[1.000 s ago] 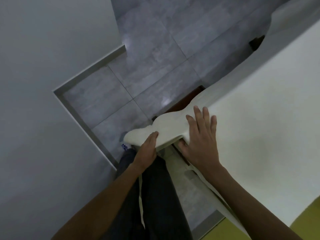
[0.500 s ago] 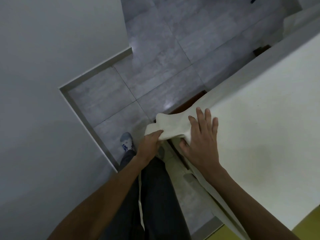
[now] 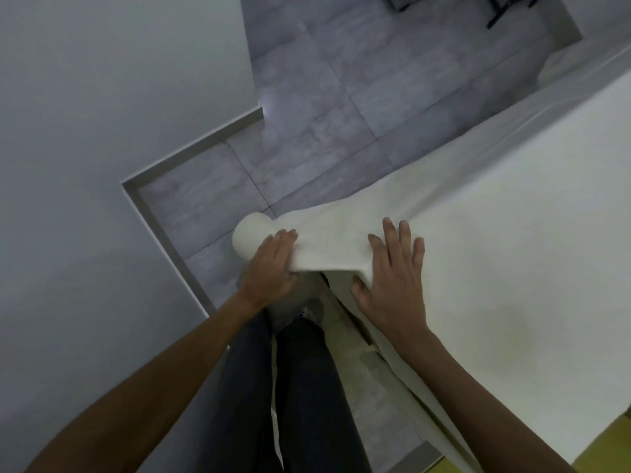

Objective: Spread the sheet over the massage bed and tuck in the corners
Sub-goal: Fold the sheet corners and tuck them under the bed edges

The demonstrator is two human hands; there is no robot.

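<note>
Sheet (image 3: 478, 268) had its loose end gripped in the left hand (image 3: 269, 268), stretched out over the floor (image 3: 307, 131). Right hand (image 3: 392, 285) pressed flat on it, fingers spread.

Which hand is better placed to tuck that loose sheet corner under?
Probably the left. The left hand grips the loose flap of the sheet sticking out past the corner, while the right hand lies flat on top, pinning it.
</note>
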